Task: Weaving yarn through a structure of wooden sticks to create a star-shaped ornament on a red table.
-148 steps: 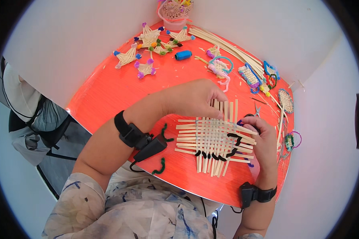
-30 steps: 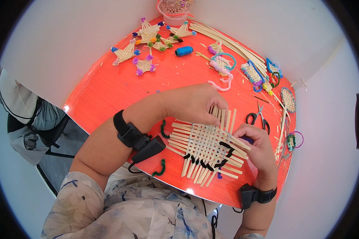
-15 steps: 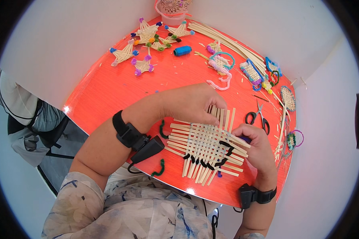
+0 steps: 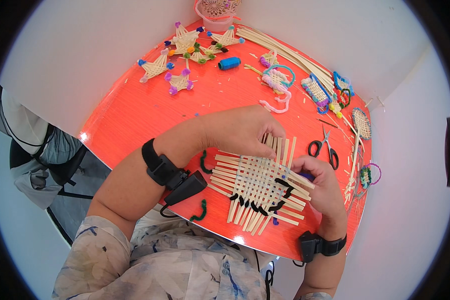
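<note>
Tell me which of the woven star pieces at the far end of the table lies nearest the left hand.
The star with purple tips, the closest to the left hand. The other stars lie farther back, toward the table's far edge.

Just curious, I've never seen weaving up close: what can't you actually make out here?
Head view:
- Left hand covers the woven mat's top edge.
- Right hand hides its right side; whatever its fingertips pinch is too small to tell.
- Basket cut off by the picture's rim.

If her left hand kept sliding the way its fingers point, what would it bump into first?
Probably the black-handled scissors. The left hand rests on the woven strip mat, fingers pointing right, though the exact line is uncertain through the fisheye lens.
</note>
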{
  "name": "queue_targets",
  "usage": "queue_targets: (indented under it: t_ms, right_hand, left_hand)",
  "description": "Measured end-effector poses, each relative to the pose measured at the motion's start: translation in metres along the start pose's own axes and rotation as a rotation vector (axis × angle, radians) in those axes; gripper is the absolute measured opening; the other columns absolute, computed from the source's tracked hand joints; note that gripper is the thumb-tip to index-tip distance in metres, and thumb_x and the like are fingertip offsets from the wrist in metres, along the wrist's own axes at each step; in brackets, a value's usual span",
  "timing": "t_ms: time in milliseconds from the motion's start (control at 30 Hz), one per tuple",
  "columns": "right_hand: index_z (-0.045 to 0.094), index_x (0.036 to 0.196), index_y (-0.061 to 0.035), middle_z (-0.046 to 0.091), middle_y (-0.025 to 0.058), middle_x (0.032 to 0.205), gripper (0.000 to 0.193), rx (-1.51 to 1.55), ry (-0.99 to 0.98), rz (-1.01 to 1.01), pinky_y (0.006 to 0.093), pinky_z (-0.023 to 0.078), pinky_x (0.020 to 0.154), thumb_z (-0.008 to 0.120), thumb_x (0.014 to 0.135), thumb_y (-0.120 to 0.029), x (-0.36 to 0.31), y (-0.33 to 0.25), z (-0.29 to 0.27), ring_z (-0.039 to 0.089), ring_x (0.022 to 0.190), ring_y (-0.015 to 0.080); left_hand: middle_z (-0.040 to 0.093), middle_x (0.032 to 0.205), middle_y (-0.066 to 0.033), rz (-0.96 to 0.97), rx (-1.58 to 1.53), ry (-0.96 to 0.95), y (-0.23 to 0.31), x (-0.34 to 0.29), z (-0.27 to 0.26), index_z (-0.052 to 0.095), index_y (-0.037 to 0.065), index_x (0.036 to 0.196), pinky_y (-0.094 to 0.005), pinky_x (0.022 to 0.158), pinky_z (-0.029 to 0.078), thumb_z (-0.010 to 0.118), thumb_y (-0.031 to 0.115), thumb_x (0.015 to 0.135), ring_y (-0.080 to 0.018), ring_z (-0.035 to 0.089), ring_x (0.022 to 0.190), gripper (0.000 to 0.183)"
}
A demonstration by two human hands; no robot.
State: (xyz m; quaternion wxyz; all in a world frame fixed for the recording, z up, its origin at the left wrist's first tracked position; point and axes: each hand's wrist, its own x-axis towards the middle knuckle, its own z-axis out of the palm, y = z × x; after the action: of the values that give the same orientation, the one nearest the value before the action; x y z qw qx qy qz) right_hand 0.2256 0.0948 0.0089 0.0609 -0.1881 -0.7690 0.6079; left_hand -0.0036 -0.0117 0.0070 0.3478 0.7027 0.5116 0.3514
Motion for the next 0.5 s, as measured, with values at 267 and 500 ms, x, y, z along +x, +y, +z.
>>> queue_targets:
  t_ms: [267,500]
  right_hand:
    - [0.045,0.122,-0.002,0.062,0.0029,0.091,0.036,0.175,-0.061,0.026,0.0212,0.046,0.078,0.058,0.089,0.003,0.0004,-0.002,0.0018,0.058,0.085,0.0076]
    - [0.04,0.125,-0.0036,0.061,0.0013,0.088,0.041,0.13,-0.018,-0.002,0.0199,0.044,0.074,0.058,0.088,0.003,-0.0005,-0.0033,0.0047,0.056,0.08,0.0064]
  left_hand:
    - [0.066,0.071,-0.0084,0.008,0.033,0.006,0.0002,-0.0021,-0.0036,0.067,0.001,0.088,-0.0296,0.06,0.048,0.069,0.012,0.083,-0.0128,0.06,0.063,0.012]
    - [0.066,0.071,-0.0078,-0.002,-0.011,-0.023,0.0008,-0.0013,-0.0013,0.068,0.001,0.089,-0.0291,0.062,0.049,0.07,0.012,0.082,-0.0135,0.062,0.065,0.012]
